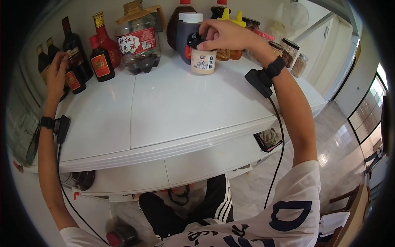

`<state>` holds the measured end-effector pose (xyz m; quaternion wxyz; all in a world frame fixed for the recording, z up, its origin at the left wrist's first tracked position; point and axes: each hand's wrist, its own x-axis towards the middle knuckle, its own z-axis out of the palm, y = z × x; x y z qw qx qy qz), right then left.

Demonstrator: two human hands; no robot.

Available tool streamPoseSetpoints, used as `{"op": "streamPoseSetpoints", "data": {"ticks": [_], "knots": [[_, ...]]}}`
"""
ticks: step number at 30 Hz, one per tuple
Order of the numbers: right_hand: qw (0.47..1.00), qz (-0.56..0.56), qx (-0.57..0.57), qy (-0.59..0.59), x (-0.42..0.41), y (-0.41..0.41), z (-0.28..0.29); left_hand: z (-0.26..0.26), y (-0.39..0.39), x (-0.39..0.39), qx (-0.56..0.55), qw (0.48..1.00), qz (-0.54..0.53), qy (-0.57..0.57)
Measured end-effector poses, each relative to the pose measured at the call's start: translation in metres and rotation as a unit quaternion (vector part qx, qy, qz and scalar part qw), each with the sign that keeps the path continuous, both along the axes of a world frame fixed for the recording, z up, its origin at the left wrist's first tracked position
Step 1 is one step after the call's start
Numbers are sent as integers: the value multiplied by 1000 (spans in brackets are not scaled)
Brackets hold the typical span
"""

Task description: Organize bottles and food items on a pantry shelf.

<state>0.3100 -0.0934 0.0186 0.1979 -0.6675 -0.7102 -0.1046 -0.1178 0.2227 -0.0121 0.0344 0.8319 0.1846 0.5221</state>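
My right hand point(230, 34) grips the black lid of a squat clear jar point(200, 64) of pale powder, its label bearing writing. The jar is upright at the white cabinet top point(191, 102). Directly behind it is a dark squeeze bottle point(184, 40) with a white cap. At the far left, my left hand point(57, 72) has its fingers closed around the top of a small dark bottle point(74, 81) with a red label; its neck is hidden by the fingers. A matching bottle point(101, 65) with a red cap stands to its right.
Along the wall stand a wine bottle point(75, 51), a red bottle point(108, 43), a large plastic jug point(139, 40) and, at the right, lidded jars point(290, 52). A lower shelf point(197, 157) runs beneath the top. Black cables point(281, 136) trail from both wrists.
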Motion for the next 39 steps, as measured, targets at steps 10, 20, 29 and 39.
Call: {"op": "streamPoseSetpoints", "data": {"ticks": [10,20,29,39], "knots": [[995,-22,-28,95,27,-28,19,15,-27,3,-65,997,-37,-24],[958,171,10,229,-41,-10,8,40,-195,136,-99,962,-213,139],[919,199,53,337,-54,-4,-5,29,-226,181,-59,960,-129,239],[958,42,255,125,4,8,0,43,-175,134,-55,899,-108,420]]}}
